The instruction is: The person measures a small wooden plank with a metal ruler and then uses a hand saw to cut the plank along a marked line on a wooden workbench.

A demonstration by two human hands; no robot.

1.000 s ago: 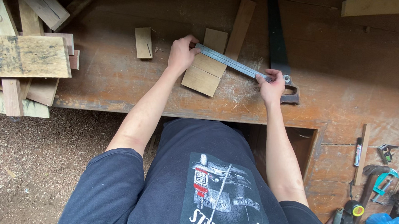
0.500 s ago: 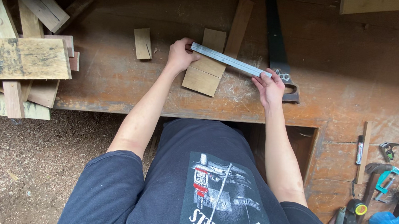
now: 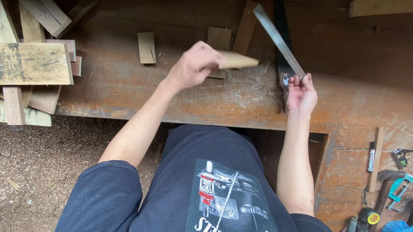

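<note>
Head view: left hand (image 3: 194,65) hides wood block's (image 3: 237,60) end.

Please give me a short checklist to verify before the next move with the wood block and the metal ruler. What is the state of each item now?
1. Left hand grips the wood block, lifted off the bench: ok.
2. Right hand holds the metal ruler at its lower end: ok.
3. Ruler apart from the block: ok, a gap shows between them.
4. Ruler steady: cannot tell, only the fingers pinch it and it stands tilted.
5. Saw lies right behind the ruler, near the right hand: not ok.
6. Marks on the block: cannot tell, it is blurred.
</note>
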